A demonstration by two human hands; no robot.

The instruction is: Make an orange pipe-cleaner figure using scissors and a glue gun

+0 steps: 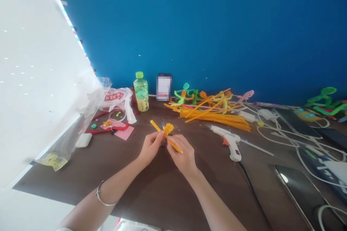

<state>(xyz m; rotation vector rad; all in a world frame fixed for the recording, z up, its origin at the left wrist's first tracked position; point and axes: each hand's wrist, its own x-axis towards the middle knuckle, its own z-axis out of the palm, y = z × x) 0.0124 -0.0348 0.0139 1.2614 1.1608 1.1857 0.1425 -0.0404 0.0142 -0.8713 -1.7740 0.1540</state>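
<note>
Both hands meet over the middle of the dark table around an orange pipe cleaner piece (168,129) with a coiled, rounded top. My left hand (150,147) is closed, thumb and fingers pinching it from the left; one straight orange end sticks out up and to the left. From the right my right hand (183,151) closes on the same piece, and another orange end lies across its fingers. Scissors (162,122) show their blades just behind the piece; their handles are mostly hidden, and I cannot tell whether they are held or lie on the table.
A bundle of orange pipe cleaners (217,118) lies behind my right hand, near several pipe cleaner figures (184,95). A glue gun (229,140), cables and a phone (303,195) are on the right. Leftward stand a bottle (141,94), plastic bag (116,97) and pink paper (124,133).
</note>
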